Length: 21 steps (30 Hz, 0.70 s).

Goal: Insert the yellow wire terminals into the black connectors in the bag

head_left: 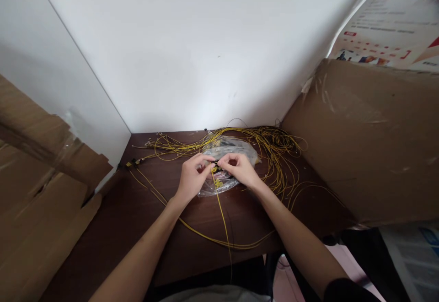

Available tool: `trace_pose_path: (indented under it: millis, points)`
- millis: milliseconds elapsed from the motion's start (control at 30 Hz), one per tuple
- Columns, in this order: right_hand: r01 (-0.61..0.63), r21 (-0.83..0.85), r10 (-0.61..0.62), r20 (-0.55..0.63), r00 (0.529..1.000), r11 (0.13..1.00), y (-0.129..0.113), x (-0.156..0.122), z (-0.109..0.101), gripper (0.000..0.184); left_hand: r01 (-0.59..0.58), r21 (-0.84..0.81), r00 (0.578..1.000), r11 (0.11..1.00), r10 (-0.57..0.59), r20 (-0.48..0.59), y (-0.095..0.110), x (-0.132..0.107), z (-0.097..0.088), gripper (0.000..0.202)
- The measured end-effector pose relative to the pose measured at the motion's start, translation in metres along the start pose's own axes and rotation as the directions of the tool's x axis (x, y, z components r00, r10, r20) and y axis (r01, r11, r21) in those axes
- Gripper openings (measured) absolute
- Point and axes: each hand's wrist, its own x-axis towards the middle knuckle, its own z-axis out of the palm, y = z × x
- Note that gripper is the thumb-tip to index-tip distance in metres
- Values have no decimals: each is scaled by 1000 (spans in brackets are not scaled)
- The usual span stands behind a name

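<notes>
My left hand (192,176) and my right hand (238,168) meet over the middle of a dark brown table (113,229). Both pinch a small dark connector (215,164) at the end of a yellow wire (221,206) that hangs down toward me. Under the hands lies a clear plastic bag (236,148) with small parts inside. A tangle of yellow wires (270,144) spreads across the back of the table, and another wire end with dark connectors (132,163) lies at the left edge.
A large cardboard sheet (370,146) leans on the right side of the table. Torn cardboard (41,169) stands on the left. A white wall (192,55) closes the back. A poster (394,23) hangs at the upper right.
</notes>
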Motion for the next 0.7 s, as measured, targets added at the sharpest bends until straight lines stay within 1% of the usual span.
trace_pose_path:
  millis: [100,233,333,433,500,567,700]
  points:
    - [-1,8,1,14,1000,1000,1,0,2,19,10,-25,999,1000,-9,38,1,-2,2,11]
    - [1,24,-1,17,1000,1000,1,1,2,20,0,5,999,1000,-1,40,1,0,1,11]
    - [1,20,-1,8,1000,1000,0,0,1,21,3,19,1000,1000,-3,-2,-1,2,-3,12]
    - [-2,-20,2,-28,1000,1000,-1,0,0,22,43,9,997,999,-42,-70,-4,4,-6,14]
    - [-2,-29,1,-33,999,1000,0,0,1,22,61,-1,994,998,-60,-88,-5,4,-7,16]
    - [2,-23,-2,-21,1000,1000,2,1,1,22,64,-12,996,998,-65,-66,-3,3,-6,16]
    - [15,3,-15,8,1000,1000,4,1,3,22,105,-97,994,990,-103,28,2,0,-1,16]
